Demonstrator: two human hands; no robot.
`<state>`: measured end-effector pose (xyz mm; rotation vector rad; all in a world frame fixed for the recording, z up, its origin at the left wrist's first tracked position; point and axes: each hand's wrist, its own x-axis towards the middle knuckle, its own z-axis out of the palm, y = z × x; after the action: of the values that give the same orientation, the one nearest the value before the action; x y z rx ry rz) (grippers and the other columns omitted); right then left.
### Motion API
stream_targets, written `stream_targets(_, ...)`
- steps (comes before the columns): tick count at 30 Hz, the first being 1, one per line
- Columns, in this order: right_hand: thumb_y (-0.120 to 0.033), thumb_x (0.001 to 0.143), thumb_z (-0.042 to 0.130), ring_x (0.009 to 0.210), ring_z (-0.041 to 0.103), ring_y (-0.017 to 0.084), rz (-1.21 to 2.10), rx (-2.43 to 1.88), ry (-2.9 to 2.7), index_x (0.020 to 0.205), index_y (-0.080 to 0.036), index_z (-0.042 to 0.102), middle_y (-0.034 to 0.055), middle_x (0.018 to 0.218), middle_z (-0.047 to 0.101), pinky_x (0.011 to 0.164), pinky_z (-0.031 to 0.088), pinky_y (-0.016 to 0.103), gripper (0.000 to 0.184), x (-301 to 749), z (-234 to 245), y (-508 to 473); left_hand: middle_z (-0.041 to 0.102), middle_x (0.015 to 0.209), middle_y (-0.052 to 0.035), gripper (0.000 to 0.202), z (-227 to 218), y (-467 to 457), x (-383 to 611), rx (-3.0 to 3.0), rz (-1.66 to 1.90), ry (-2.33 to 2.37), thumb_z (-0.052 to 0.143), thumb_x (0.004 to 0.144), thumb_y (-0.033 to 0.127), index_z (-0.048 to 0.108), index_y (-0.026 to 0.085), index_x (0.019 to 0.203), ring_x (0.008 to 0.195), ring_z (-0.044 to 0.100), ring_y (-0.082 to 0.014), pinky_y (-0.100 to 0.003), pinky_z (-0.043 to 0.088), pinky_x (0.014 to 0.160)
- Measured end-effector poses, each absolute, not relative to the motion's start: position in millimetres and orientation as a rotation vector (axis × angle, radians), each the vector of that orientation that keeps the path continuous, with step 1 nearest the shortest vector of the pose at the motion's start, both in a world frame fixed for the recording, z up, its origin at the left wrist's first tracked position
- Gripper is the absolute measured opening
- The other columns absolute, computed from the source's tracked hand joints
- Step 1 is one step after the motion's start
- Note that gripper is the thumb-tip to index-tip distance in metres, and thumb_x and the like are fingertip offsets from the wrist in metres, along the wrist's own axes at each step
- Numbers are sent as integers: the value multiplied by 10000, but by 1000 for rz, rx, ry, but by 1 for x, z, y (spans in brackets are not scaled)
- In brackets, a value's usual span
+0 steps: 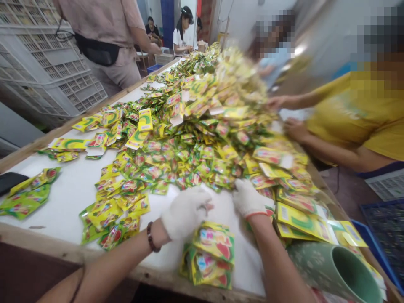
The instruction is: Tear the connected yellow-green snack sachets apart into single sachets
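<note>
My left hand (187,212), in a white glove with bare fingertips showing, hovers over the white tabletop with its fingers slightly curled and apart. Just below it lies a neat stack of yellow-green candy packets (213,252) with watermelon pictures. At the near edge of the large packet pile (189,155), my right hand (249,198) has its gloved fingers curled in; what is in them, if anything, is hidden. Left of my left hand sits a loose group of packets (116,214). Flat yellow cartons (303,219) lie to the right of my right hand.
A green patterned cup (334,269) lies on its side at the near right. More packets (31,191) and a dark object (11,183) are at the left edge. A person in yellow (350,113) works on the right; others stand farther back. White crates (47,63) are stacked at left.
</note>
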<state>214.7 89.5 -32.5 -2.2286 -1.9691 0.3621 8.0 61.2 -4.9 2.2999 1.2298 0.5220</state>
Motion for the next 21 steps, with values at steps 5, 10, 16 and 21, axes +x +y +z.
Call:
stream_targets(5, -177, 825, 541, 752, 543, 169, 442, -2165, -2004, 902, -189, 622, 63, 923, 568, 638, 357, 254, 112, 204, -35, 86, 610, 957, -72, 159, -20, 136, 16, 2301, 478, 1630, 494, 848, 159, 631, 181, 925, 924, 571, -204, -308, 442, 824)
stream_targets(10, -167, 730, 641, 798, 556, 171, 479, -2124, -1984, 1009, -194, 597, 71, 1012, 539, 645, 379, 241, 284, 202, -37, 84, 596, 958, -93, 278, -33, 163, 29, 2288, 467, 1703, 557, 791, 165, 594, 188, 1065, 920, 580, -253, -354, 444, 801)
stream_targets(16, -128, 732, 578, 681, 494, 151, 530, -2060, -1948, 721, -182, 593, 17, 772, 520, 623, 370, 248, 57, 214, -41, 87, 591, 931, -65, 100, -25, 144, 4, 2197, 557, 1698, 605, 703, 158, 578, 200, 789, 934, 570, -248, -357, 438, 826)
stream_targets(21, -176, 789, 562, 836, 534, 171, 506, -1950, -1897, 1018, -201, 626, 68, 1055, 534, 735, 414, 255, 239, 213, -42, 90, 626, 809, -10, 232, -23, 122, -15, 1830, 747, 1598, 581, 757, 277, 572, 202, 975, 763, 607, -181, -309, 493, 712)
